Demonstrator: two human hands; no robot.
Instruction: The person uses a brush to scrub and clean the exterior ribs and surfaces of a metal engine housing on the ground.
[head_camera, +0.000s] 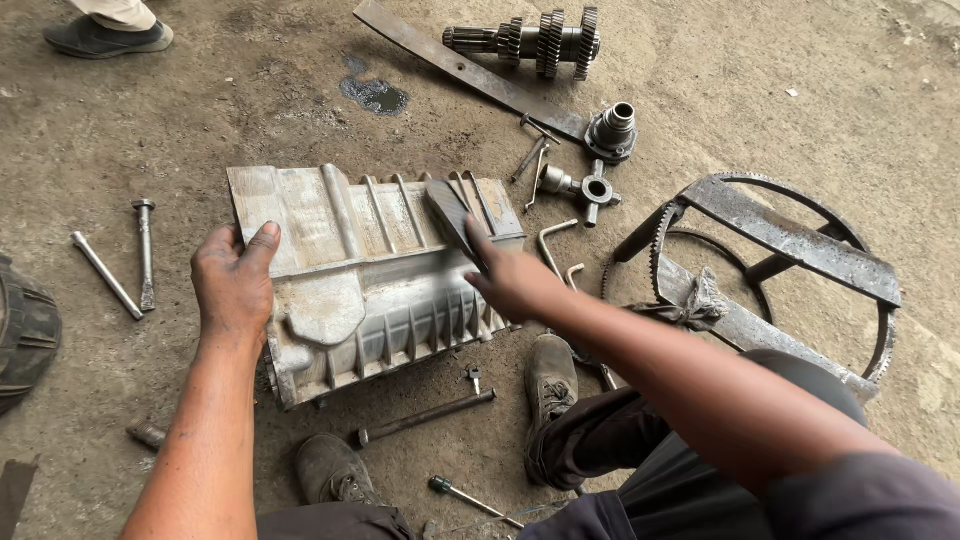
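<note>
Head view: left hand grips the casing; right hand holds a half-hidden dark blade.

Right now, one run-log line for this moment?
left hand: grips housing edge | right hand: presses dark flat tool on housing | housing: on floor

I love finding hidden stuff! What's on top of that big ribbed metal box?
On the metal casing lie the left hand and a dark flat tool pressed by the right hand. What lies beneath the hands, and beneath the casing, is hidden.
</note>
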